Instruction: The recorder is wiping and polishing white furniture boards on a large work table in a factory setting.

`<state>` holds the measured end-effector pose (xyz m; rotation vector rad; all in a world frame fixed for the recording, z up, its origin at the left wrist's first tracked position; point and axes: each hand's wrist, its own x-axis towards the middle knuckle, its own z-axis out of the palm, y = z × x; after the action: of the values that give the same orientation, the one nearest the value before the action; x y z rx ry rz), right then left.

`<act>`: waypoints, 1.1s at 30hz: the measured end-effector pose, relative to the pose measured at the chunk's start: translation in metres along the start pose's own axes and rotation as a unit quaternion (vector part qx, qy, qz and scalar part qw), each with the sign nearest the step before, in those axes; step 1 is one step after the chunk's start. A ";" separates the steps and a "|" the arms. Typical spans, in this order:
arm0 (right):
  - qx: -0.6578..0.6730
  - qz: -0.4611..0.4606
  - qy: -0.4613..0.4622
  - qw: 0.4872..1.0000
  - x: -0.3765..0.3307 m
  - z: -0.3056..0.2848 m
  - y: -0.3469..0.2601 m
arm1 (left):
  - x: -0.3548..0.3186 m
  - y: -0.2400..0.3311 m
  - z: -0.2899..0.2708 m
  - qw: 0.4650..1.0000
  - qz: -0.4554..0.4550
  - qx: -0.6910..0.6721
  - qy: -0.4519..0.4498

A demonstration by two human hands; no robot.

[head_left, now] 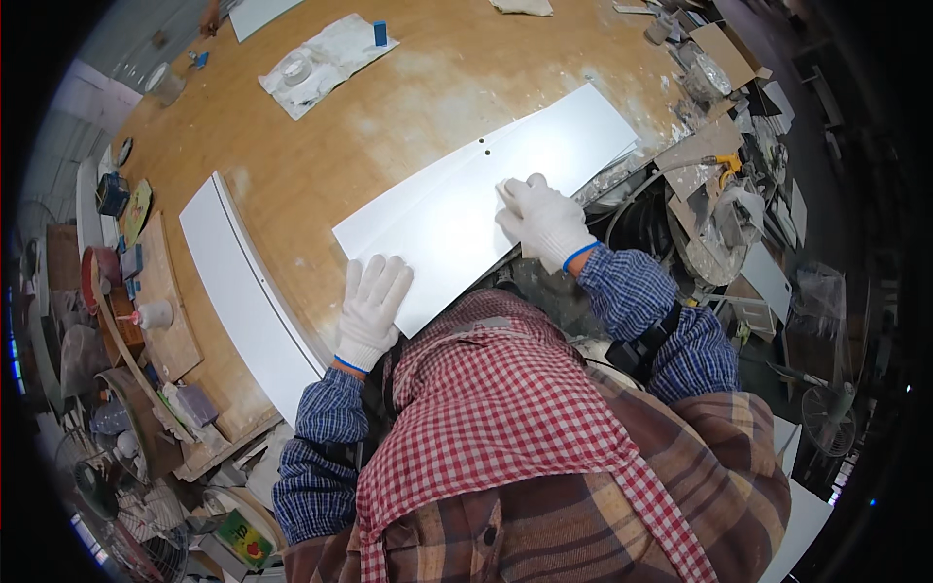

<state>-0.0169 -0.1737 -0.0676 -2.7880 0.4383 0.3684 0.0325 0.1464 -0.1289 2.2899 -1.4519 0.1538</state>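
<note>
On the tabletop (pixel 418 121), a white panel (pixel 462 219) is running lengthwise near-left to far-right; I'm resting the left hand (pixel 373 303) spread, ungripping, at its left end, the right hand (pixel 546 222) curled along its near side, grasp unclear.

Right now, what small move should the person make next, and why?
Probably slide the right hand a little along the white panel while the left hand steadies it: the right hand rests curled on the panel's face, and the left hand lies flat at its left end.
</note>
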 end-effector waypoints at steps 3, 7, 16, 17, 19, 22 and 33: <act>-0.008 0.007 0.043 0.999 0.015 -0.007 0.011 | 0.001 -0.001 -0.001 1.000 0.005 0.009 0.011; -0.004 0.016 0.012 1.000 0.002 -0.002 0.002 | 0.004 0.002 -0.002 1.000 -0.010 -0.002 -0.014; -0.014 0.030 0.010 0.999 0.004 -0.004 -0.002 | -0.002 0.003 -0.001 1.000 -0.008 0.001 -0.001; -0.018 0.023 0.033 0.999 0.010 -0.002 0.004 | 0.000 0.003 -0.002 1.000 -0.005 0.000 0.004; -0.031 0.019 0.066 0.997 0.017 0.002 0.015 | 0.001 0.003 -0.003 1.000 0.000 -0.001 0.008; 0.011 0.021 0.113 0.993 0.022 0.003 0.022 | -0.001 0.000 -0.004 1.000 -0.007 0.003 0.012; -0.001 -0.395 0.240 0.887 0.028 0.050 -0.052 | 0.008 0.006 -0.009 1.000 0.001 0.012 0.008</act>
<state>0.0162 -0.1171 -0.1095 -2.7408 -0.6118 -0.5091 0.0319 0.1412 -0.1167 2.3018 -1.4512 0.1895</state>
